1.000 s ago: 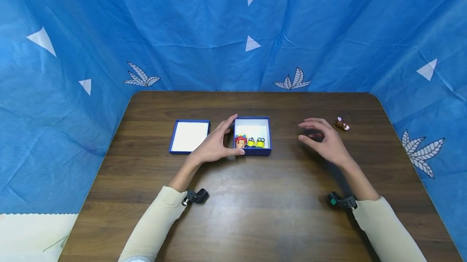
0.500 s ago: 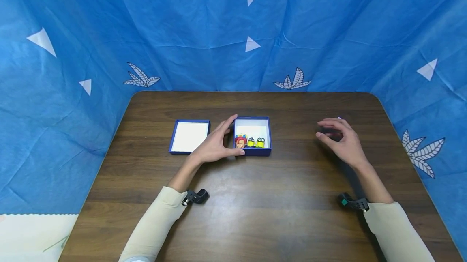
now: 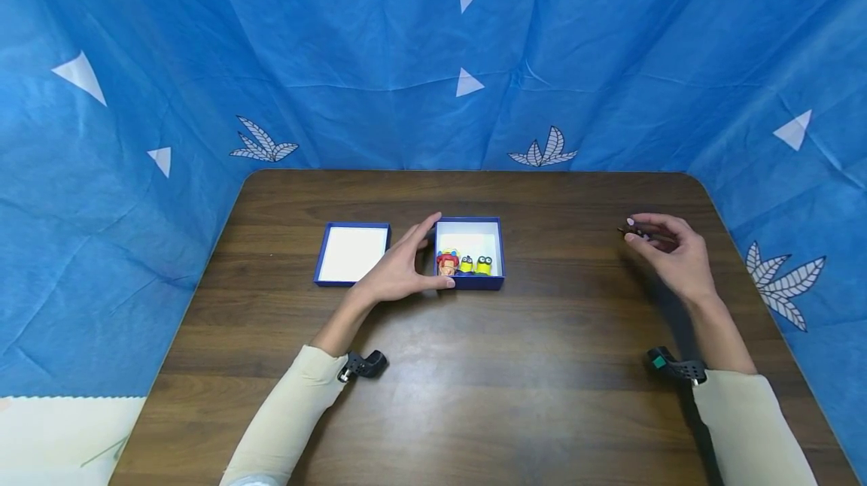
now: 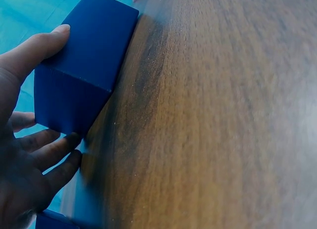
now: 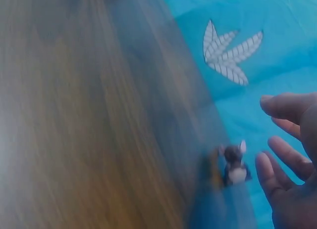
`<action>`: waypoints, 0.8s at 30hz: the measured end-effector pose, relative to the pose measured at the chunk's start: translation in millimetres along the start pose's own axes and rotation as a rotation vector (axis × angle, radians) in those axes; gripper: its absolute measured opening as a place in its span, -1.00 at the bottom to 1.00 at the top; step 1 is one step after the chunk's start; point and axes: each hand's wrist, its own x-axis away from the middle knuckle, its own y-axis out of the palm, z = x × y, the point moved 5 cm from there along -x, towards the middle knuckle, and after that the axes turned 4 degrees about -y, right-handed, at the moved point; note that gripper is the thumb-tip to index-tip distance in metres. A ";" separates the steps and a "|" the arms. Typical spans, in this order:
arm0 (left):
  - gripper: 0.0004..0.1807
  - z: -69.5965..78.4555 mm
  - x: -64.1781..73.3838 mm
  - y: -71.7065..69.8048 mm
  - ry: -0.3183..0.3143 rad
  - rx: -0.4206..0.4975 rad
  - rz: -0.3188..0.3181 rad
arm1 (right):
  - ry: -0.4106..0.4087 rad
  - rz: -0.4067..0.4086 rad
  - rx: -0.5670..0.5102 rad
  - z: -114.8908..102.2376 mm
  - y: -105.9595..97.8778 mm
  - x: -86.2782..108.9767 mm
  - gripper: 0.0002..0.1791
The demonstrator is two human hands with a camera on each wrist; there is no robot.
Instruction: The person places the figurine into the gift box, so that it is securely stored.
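Note:
A blue box with a white inside stands mid-table, with several small figurines along its near wall: a red-haired one and yellow ones. My left hand holds the box at its left side; in the left wrist view the thumb lies on the blue front wall and the other fingers are by the left side. At the right, a brown mouse-like figurine with pale ears is on the table. My right hand is around it with fingers parted; the right wrist view shows a gap between them.
Left of the box lies its blue-rimmed lid, white inside up, close behind my left hand. A blue printed cloth hangs along the far and side edges of the wooden table.
My right hand has moved right across the table to the mouse-like figurine, its fingers still parted. The left hand and the box have stayed in place.

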 end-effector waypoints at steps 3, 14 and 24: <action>0.32 -0.4 0.9 -0.9 -0.003 -0.002 0.004 | 0.047 0.010 0.031 9.2 -5.5 -0.3 -0.47; 0.31 0.4 -0.1 0.3 0.008 0.001 0.003 | 0.151 -0.151 0.196 32.5 -15.5 -8.4 -0.27; 0.32 0.6 -0.3 1.0 0.006 0.013 -0.003 | 0.015 -0.163 0.353 30.0 -4.2 -21.1 -0.53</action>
